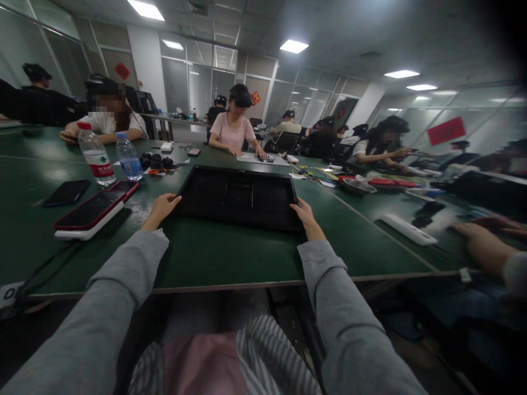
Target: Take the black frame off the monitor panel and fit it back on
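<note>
A wide, flat black rectangular panel (197,192) with a raised rim and a square section at its middle, resembling the back of a monitor, is in front of me over the green table. My left hand (163,208) grips its left edge, thumb on top. On the opposite edge, my right hand (307,215) is closed round the rim in the same way. The panel tilts slightly, its near side lower in view. Its underside is hidden, so I cannot tell whether it touches the table.
Two water bottles (96,156), a red-cased phone (90,209) on a white power strip and a dark phone (66,193) are at left. Another white power strip (407,229) lies right, near a co-worker's hand (486,241). Across the table, a person in pink (233,131) handles small parts.
</note>
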Tool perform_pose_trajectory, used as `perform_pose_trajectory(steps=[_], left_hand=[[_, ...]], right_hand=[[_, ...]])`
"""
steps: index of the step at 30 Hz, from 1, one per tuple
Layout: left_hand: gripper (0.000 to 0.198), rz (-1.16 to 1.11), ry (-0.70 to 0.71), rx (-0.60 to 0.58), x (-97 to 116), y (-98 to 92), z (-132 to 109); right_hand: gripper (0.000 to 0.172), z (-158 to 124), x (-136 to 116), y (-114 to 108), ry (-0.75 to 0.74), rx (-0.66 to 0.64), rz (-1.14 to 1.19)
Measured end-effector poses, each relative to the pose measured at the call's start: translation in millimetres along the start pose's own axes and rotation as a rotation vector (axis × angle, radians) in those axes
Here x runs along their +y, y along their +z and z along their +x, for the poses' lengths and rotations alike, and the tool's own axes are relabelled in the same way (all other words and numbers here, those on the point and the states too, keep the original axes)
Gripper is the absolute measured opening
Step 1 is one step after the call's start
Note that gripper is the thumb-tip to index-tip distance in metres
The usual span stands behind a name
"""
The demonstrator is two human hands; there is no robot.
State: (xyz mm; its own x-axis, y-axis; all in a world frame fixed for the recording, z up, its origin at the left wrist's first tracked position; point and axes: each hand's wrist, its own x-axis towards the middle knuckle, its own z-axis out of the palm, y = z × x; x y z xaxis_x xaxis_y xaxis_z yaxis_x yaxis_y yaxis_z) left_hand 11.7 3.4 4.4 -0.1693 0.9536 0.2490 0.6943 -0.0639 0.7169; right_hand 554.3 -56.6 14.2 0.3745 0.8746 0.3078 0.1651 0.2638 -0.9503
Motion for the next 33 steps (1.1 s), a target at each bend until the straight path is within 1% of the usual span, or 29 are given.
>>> perform_pose_trajectory(steps=[3,8,13,16,19,22,26,30,33], left_hand=[[0.031,-0.08,0.018,0.015,0.8,0.5,0.5],[0.028,-0.119,-0.004,0.04,-10.5,1.2,6.5],[0.023,-0.063,-0.014,0.051,-20.7,1.5,9.7],[0.022,-0.027,-0.033,0.053,-20.7,0.5,9.0],[0.019,-0.006,-0.038,0.045,-19.2,-0.2,8.4],[0.016,-0.009,-0.038,0.044,-17.8,-0.5,7.8],[0.018,-0.011,-0.034,0.042,-17.1,-0.6,6.6],[0.019,-0.012,-0.039,0.04,-20.0,0.4,8.3],[0.02,-0.018,-0.036,0.037,-23.9,2.1,11.1]], right_hand=[[0.059,2.4,4.7,-3.4,-0.002,0.086,-0.004],[0.055,15.5,22.0,-16.7,0.066,0.365,-0.111],[0.063,18.0,26.5,-31.8,0.128,0.658,-0.285],[0.073,13.1,25.2,-40.5,0.199,0.793,-0.369],[0.082,5.6,21.6,-46.8,0.31,0.844,-0.408],[0.087,-3.3,14.6,-49.6,0.361,0.855,-0.47],[0.083,-13.1,4.5,-52.8,0.41,1.003,-0.459],[0.081,-20.0,-3.7,-57.3,0.491,1.016,-0.484],[0.079,-26.6,-12.2,-59.7,0.53,1.066,-0.493]])
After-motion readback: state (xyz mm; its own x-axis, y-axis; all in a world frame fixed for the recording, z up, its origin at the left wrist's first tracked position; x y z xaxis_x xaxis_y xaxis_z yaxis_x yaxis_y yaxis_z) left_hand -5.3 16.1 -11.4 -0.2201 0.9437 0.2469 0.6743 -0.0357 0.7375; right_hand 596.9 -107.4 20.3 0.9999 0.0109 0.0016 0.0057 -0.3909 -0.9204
